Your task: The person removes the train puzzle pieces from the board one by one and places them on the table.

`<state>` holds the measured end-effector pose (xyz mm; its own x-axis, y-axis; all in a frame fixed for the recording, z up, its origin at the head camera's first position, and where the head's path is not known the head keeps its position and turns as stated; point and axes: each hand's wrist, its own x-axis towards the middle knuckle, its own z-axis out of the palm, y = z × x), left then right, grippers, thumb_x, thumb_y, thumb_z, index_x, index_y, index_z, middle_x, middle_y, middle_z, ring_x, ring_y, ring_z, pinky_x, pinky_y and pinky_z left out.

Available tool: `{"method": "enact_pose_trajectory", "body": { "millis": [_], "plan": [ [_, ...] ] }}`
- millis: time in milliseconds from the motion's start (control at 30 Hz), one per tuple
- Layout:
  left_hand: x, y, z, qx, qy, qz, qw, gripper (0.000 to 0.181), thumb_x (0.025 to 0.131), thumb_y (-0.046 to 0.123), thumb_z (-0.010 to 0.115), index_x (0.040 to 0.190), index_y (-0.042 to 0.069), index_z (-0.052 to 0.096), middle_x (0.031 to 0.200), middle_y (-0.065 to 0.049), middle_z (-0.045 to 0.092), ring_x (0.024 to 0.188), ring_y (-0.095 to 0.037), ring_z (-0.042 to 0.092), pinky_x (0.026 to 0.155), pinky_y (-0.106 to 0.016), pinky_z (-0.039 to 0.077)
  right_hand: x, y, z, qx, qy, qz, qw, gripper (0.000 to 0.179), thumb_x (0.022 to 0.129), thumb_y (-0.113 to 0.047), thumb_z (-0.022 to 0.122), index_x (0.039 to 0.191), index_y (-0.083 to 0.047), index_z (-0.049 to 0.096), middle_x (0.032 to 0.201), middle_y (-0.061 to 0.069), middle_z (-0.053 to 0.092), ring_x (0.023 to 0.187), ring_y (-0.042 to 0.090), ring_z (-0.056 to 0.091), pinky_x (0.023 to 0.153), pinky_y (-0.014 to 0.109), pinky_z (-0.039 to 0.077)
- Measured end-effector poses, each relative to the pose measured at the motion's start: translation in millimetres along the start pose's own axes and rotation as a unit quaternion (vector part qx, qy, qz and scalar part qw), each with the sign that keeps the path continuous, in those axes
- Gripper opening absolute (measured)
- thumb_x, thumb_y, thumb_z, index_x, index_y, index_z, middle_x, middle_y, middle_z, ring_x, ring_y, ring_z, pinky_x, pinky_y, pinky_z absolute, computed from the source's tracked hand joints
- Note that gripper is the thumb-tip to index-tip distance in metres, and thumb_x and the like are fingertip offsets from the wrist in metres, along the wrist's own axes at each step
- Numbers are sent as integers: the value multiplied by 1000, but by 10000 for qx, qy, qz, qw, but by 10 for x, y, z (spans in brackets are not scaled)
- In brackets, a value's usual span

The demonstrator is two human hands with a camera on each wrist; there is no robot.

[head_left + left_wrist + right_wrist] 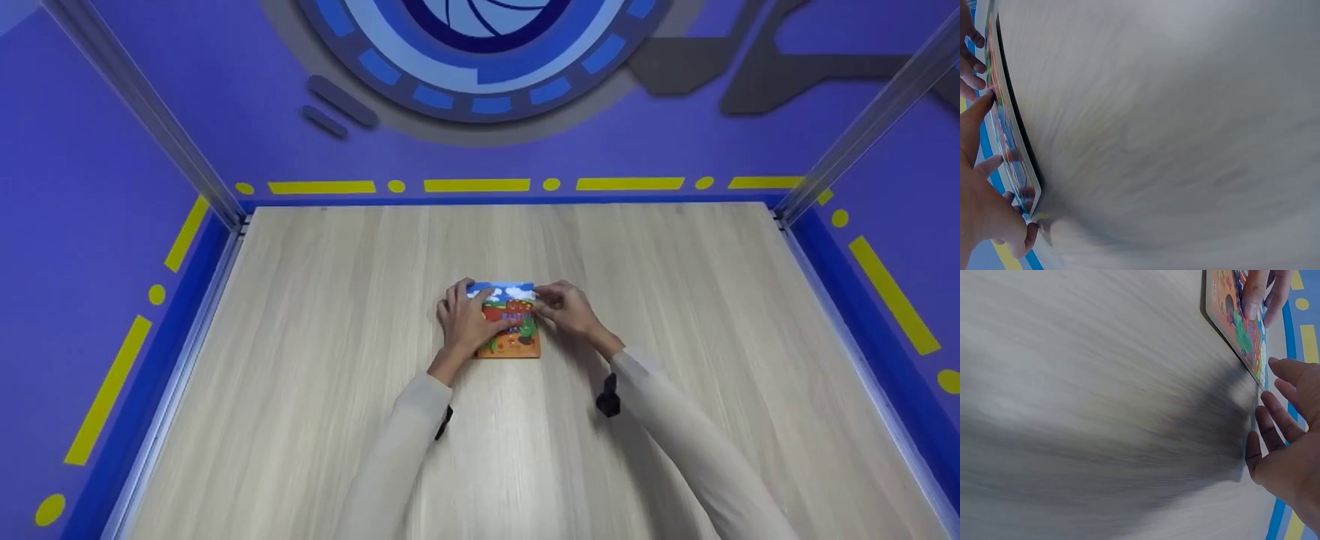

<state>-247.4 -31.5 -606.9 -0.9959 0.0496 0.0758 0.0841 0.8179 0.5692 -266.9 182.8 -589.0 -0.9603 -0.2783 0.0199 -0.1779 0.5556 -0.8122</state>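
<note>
A thin rectangular picture board (513, 346) with rounded corners lies flat on the table. Its cartoon scene has blue sky, white clouds, red shapes, green plants and orange ground. Spread over its left half is my left hand (466, 322), thumb and forefinger resting on the printed face, the other fingers along the left edge. That hand covers part of the picture. My right hand (571, 309) is at the board's upper right edge, fingers loosely bent. In the right wrist view its fingertips (1268, 398) are right at the corner, with a gap between thumb and fingers.
The pale wood-grain table (315, 315) surrounds the board. Blue panels (480, 165) with yellow dashes stand behind it and at both sides, joined by metal corner posts (150, 112). Dark devices (609, 397) hang under both sleeved wrists.
</note>
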Motion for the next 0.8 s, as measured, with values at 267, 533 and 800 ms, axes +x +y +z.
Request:
{"method": "enact_pose_trajectory", "body": {
  "millis": [267,533,800],
  "plan": [
    [-66,64,28,133,-102,73,9998,85,70,68,83,139,22,63,152,-12,43,138,-33,38,109,-56,29,-22,30,25,-450,213,-191,9986,29,92,-5,74,117,9,72,114,26,65,104,39,63,93,52,52],
    [-102,76,44,135,-16,100,9999,83,70,68,82,137,23,63,151,-12,44,136,-33,39,107,-56,30,-13,-54,114,-970,486,408,9933,31,88,-14,81,114,2,76,106,17,67,96,28,63,84,42,53],
    [-141,3,29,134,25,38,9999,83,69,66,84,136,21,63,150,-13,43,136,-35,38,107,-58,30,14,-241,258,-1615,596,893,9810,45,82,-33,86,113,-1,77,108,14,67,93,24,64,80,42,55]
  ]
}}
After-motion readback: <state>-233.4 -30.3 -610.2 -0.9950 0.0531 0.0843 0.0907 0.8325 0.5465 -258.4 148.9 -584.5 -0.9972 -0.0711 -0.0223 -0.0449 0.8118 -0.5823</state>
